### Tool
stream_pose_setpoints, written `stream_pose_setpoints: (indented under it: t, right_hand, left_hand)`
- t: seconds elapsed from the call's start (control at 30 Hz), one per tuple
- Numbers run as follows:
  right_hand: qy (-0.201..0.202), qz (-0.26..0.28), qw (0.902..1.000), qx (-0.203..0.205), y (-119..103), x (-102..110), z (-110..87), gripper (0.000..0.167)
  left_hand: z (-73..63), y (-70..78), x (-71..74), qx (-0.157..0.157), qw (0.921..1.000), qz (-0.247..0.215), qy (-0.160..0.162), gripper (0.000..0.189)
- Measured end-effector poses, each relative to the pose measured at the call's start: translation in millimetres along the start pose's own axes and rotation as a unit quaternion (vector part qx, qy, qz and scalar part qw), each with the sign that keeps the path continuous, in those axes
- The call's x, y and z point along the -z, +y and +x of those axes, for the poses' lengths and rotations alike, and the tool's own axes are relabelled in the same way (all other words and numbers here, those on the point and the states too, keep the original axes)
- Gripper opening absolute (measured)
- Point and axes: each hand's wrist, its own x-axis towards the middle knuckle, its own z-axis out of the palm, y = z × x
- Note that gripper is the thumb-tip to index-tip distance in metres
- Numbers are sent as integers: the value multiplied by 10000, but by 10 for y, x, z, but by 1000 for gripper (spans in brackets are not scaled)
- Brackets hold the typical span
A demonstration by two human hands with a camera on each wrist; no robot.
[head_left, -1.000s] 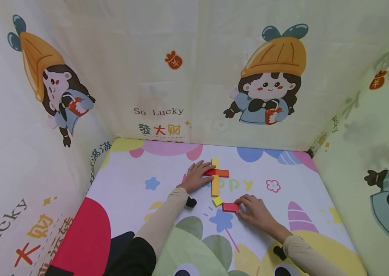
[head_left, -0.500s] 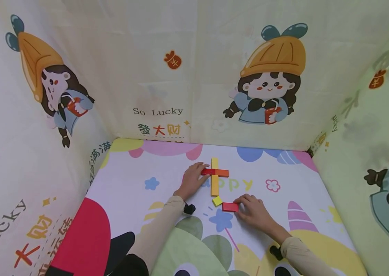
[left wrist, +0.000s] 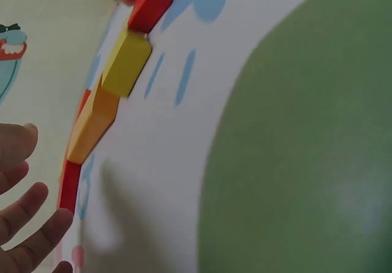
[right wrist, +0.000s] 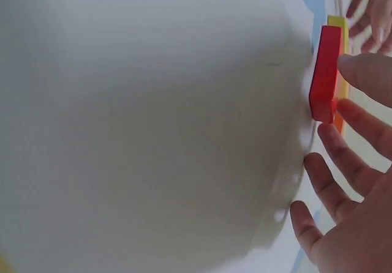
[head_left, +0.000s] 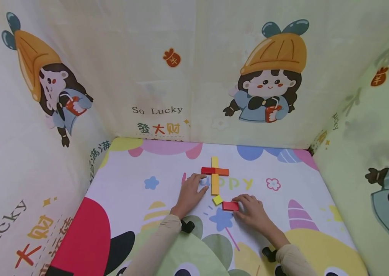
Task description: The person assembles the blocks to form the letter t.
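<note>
Four wooden blocks form a cross on the printed mat: a yellow block [head_left: 214,162] at the far end, a dark red block [head_left: 208,170] left, an orange block [head_left: 223,172] right, and a yellow-orange block [head_left: 214,185] toward me. My left hand [head_left: 190,194] is beside the cross's left arm, fingers loosely bent and holding nothing. Just below the cross, a small yellow block [head_left: 217,200] lies turned at an angle. A bright red block [head_left: 228,206] lies to its right; my right hand [head_left: 254,213] pinches its right end between thumb and finger, other fingers spread [right wrist: 329,184].
The mat [head_left: 177,157] bears printed stars, flowers and lettering. Pale cloth walls [head_left: 111,76] with cartoon figures rise behind it and on both sides. Black wrist straps show on both wrists, below the beige sleeves [head_left: 296,260].
My left hand has drawn back from the dark red block, toward me and slightly left, leaving it in the cross. The right hand stays at the bright red block.
</note>
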Motion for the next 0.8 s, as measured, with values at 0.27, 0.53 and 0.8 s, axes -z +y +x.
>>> stream_pose_setpoints:
  t: [0.27, 0.53, 0.8]
  right_hand:
    - [28, 160, 9999, 34, -42, -32, -48, 46]
    - [66, 379, 9992, -60, -106, -74, -57, 46]
    - [234, 410, 9989, 31, -137, -146, -40, 42]
  left_hand:
    - [-239, 107, -25, 10, 9998, -206, 55, 37]
    - [-411, 239, -96, 38, 9987, 494, -153, 36]
    - [-461, 421, -118, 46, 9853, 1685, -283, 44]
